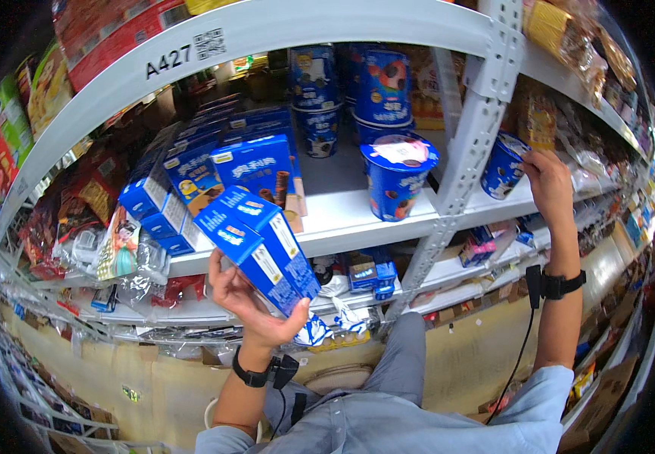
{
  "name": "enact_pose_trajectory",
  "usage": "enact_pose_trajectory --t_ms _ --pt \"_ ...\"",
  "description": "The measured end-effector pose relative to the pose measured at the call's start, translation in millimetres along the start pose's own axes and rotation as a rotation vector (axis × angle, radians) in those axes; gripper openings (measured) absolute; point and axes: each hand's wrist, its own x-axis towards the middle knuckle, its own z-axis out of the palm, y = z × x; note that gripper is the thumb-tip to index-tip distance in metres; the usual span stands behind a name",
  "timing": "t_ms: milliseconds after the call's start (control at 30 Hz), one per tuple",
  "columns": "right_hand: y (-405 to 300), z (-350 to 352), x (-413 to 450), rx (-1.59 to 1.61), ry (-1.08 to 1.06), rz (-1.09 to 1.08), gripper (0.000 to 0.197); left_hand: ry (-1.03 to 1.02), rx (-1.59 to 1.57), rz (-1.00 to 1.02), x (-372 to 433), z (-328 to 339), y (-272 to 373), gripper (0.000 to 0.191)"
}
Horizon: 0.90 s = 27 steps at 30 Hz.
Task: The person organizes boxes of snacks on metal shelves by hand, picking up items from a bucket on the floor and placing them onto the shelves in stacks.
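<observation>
My left hand [259, 312] grips two blue Oreo biscuit boxes [265, 249] side by side, tilted in front of the shelf edge. Just behind them, more blue biscuit boxes [250, 164] stand in rows on the white metal shelf [338, 210]. Past the upright post, my right hand [548, 184] has its fingertips at the right side of a blue lidded cup [503, 167]; whether they grip it is unclear. Another blue cup with a pink-and-white lid [401, 179] stands at the shelf's front edge, left of the post. Stacked blue cups [384, 85] are behind it.
A perforated grey post [463, 147] divides the two shelf bays. Clear plastic-wrapped packets [128, 244] overhang the shelf at left. Small blue boxes [370, 272] sit one level below. The upper shelf beam [316, 22] crosses above. A cable [523, 363] hangs from my right wristband.
</observation>
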Motion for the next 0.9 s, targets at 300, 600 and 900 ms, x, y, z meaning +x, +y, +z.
enact_pose_trajectory --t_ms 300,600,900 --pt "-51 -30 -7 -0.024 0.169 -0.083 0.022 -0.020 -0.013 0.044 -9 -7 0 0.097" --pt "-269 -15 99 0.493 -0.057 -0.762 0.077 0.014 -0.059 -0.005 -38 -30 1 0.096" --pt "-308 54 179 0.267 -0.986 -0.484 0.137 0.038 -0.035 -0.013 -55 -59 4 0.096"
